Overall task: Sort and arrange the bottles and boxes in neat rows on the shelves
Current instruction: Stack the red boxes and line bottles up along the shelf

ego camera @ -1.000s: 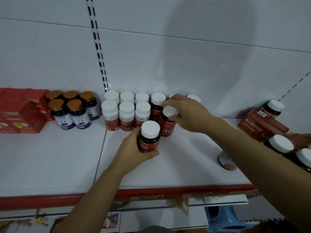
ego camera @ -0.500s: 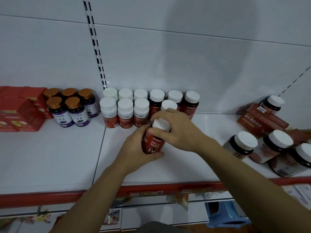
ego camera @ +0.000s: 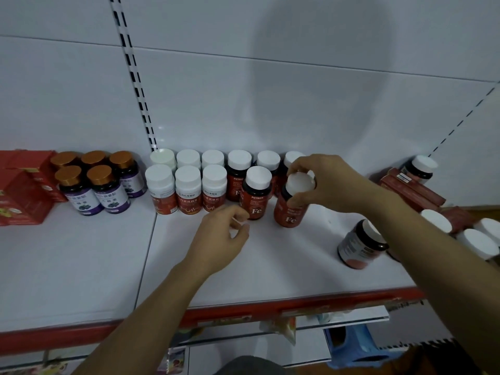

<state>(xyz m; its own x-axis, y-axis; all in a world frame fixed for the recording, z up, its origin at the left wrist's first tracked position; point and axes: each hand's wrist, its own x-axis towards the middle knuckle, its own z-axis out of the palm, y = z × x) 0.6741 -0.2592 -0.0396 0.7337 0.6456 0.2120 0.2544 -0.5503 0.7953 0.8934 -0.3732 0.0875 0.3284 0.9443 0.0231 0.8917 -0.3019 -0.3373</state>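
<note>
Shelf [ego camera: 81,266] about half sorted, by the look of it.
Neat rows [ego camera: 188,190] stand far left to middle; a heap [ego camera: 361,246] of bottles and boxes at right waits. Right hand [ego camera: 328,182] grips an Fe bottle [ego camera: 290,212] by its cap, just right of the near row; left hand [ego camera: 223,235] relaxed, empty.

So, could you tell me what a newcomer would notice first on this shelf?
Mid-shelf, the right hand holds a red Fe bottle by its white cap, beside a second Fe bottle. The left hand hovers loosely curled and empty in front. Neat rows of white-capped bottles stand to the left; a dark bottle sits apart at the right.
</note>
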